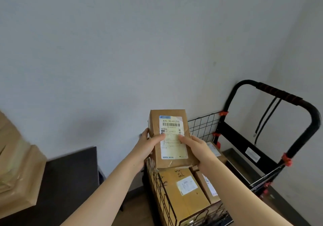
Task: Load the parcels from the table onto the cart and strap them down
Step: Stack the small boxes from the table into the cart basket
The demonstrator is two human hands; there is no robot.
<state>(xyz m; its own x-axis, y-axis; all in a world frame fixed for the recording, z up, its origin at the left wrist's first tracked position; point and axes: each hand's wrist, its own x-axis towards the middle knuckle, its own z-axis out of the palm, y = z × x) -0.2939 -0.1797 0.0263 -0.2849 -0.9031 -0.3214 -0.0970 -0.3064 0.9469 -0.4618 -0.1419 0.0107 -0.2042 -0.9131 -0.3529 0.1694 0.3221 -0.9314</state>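
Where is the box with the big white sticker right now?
In the head view, the box is in the middle, held up by the left hand and right hand, just above the parcels in the cart.

Both bare arms reach forward and meet at the parcel (172, 129), so it's a proper two-handed hold. The left hand (148, 143) grips the parcel's left edge, thumb laid across the front and fingers going round the side. The right hand (195, 147) mirrors it on the right edge, thumb on the front and palm cupping the lower right corner, with the two thumb tips close together around the parcel's mid-height but not touching.
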